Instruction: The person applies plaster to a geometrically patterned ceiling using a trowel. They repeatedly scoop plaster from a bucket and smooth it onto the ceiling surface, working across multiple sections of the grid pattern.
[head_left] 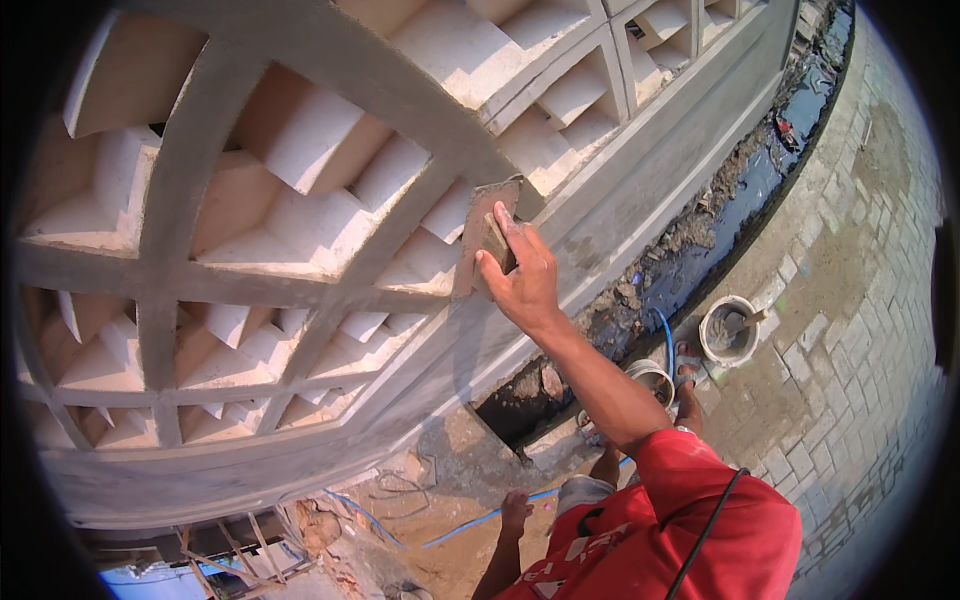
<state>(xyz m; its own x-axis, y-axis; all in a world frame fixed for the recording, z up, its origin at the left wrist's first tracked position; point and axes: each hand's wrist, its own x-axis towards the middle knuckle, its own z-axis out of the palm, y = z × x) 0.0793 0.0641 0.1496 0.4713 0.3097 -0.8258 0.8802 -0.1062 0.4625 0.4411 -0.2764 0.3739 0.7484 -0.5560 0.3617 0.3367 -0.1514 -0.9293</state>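
Note:
My right hand (525, 275) grips a plastering float (481, 208) by its wooden handle, thumb on one side and fingers on the other. The float's flat plate is smeared with grey mortar. It lies against a lattice wall (390, 215), where slanting grey ribs meet the lower band. Angled pale blocks fill the openings between the ribs. Down by my body hangs my left hand (515, 510), away from the wall. It shows too small to make out how its fingers are held, and nothing is visibly in it.
A ditch with dark water (680, 275) and rubble runs along the wall's foot. Beside my foot stands a pale bucket (708, 352) of grey mix with a tool in it; another bucket (652, 372) is nearer. A blue hose (480, 521) crosses the ground. Paving (840, 400) lies right.

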